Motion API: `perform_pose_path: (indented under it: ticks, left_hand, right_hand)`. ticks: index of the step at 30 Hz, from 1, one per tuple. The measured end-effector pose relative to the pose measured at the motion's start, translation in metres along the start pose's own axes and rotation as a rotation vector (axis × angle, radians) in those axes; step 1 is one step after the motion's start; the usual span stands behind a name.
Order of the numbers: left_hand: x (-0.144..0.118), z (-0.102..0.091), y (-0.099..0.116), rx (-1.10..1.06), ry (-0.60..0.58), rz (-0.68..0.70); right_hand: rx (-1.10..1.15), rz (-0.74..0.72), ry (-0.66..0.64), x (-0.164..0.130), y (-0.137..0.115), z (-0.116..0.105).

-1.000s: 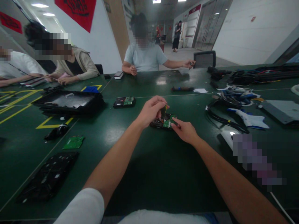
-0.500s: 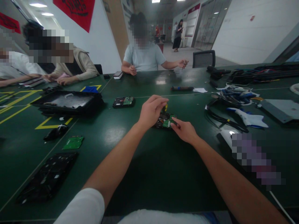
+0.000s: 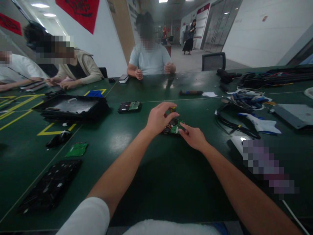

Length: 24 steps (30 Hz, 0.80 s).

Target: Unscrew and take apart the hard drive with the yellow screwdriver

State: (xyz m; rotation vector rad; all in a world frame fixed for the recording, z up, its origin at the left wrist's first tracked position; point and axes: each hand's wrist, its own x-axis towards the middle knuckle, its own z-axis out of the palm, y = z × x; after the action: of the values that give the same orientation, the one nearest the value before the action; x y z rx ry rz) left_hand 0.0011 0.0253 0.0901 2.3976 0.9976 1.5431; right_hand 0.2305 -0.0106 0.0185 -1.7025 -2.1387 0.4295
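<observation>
1. Nearest me, the broad dark-green tabletop [image 3: 156, 186] spread beneath both my forearms, and a flat black rectangular panel with small pale spots [image 3: 50, 186] lay on it, well left of my left arm.
2. Just beyond that panel lay a bare bright-green circuit board [image 3: 77, 149]; near it was a small dark, glossy object [image 3: 58, 138] I could not make out.
3. On my right, a long white object, mostly blurred out [image 3: 236, 143], lay beyond my right forearm.
4. My right hand [image 3: 194, 136] was at the right end of a small black-and-green device with exposed circuitry [image 3: 174, 128], which lay on the tabletop in front of me. I had its near right corner clamped between thumb and forefinger.
5. My left hand [image 3: 158, 118] was over the device's left part, curled around a short yellow-and-black tool [image 3: 173, 109]. The thumb and forefinger tips were apart, the yellow top showing between them; I cannot tell whether my fingers pressed on it.
6. To the right lay a black cable with a yellow band [image 3: 246, 130], a white-and-blue glove-like piece [image 3: 262, 124] and a flat grey metal box [image 3: 294, 116].
7. Farther left lay a second black-and-green device [image 3: 129, 107] and a shallow black tray-like casing [image 3: 73, 112].
8. Beyond those, a dark cylindrical handle [image 3: 190, 93] lay beside a scrap of white paper [image 3: 209, 95].
9. At the far edge sat a person in a pale-blue T-shirt [image 3: 151, 62], both hands raised near the body.
</observation>
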Motion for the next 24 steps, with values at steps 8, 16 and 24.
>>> perform_pose_path:
  ticks: [8, 16, 24]
  left_hand:
    - [0.0019, 0.0003, -0.0015, -0.007, 0.01, -0.015]
    - [0.0009, 0.0028, 0.0017, -0.147, 0.028, -0.143]
    - [0.0045, 0.0008, 0.0059, -0.398, 0.024, -0.359]
  right_hand:
    - [-0.017, 0.014, 0.002, -0.0007, -0.0005, -0.0001]
    - [-0.007, 0.023, -0.018, -0.0013, -0.0037, -0.0032]
    - [-0.021, 0.002, -0.003, 0.0002, 0.0007, 0.0006]
